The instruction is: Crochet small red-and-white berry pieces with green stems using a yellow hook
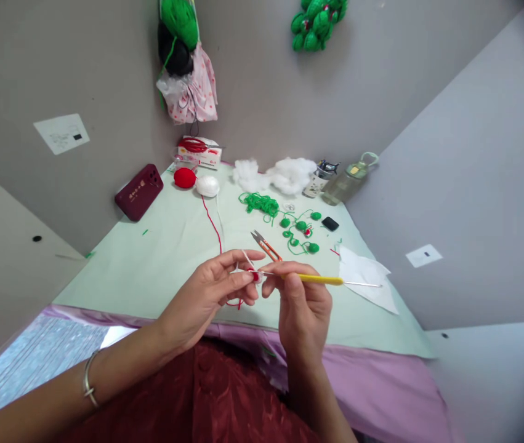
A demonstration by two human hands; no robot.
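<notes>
My left hand (222, 280) pinches a small red and white crochet piece (255, 276) between thumb and fingers, with white yarn running up over its index finger. My right hand (302, 298) is closed around a yellow-handled crochet hook (319, 279), whose left tip meets the small piece; a second metal end sticks out to the right. Red yarn (212, 223) trails across the table from a red yarn ball (185, 178), beside a white yarn ball (207, 186). Just beyond my hands lie orange thread snips (267, 245).
Green crocheted balls (301, 226) and loose green yarn (260, 204) lie behind my hands. White stuffing (289, 175), a pen holder (319, 179) and a bottle (347, 181) stand at the back. A maroon phone (139, 192) leans at left; white paper (366, 277) lies right.
</notes>
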